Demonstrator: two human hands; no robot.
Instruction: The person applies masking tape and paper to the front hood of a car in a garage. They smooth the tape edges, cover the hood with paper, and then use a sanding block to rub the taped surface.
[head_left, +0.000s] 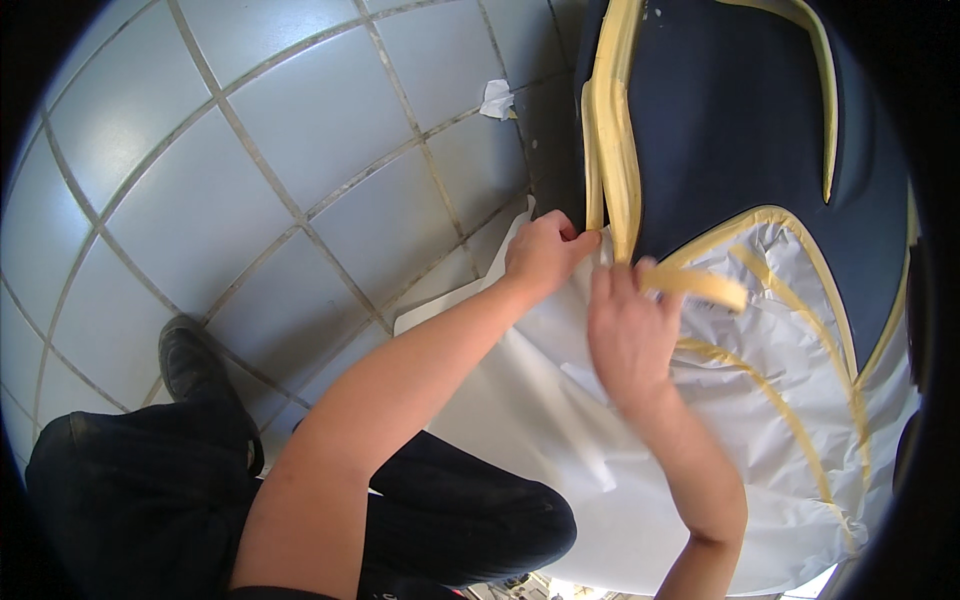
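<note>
White masking paper spreads in front of me, its upper edge against a dark vehicle body panel. My left hand pinches that edge between thumb and fingers, at the lower end of the yellow masking tape along the panel's side. Close beside it, my right hand presses its fingertips near the same edge and is blurred. A loose strip of masking tape, also blurred, sticks out to the right from the fingers of my right hand. Where the strip's other end sits is hidden by those fingers.
Silvery masking film, taped along a pointed edge, covers the panel's lower right. More tape curves over the panel at upper right. A torn white scrap lies on the tiled floor. My knee borders the paper.
</note>
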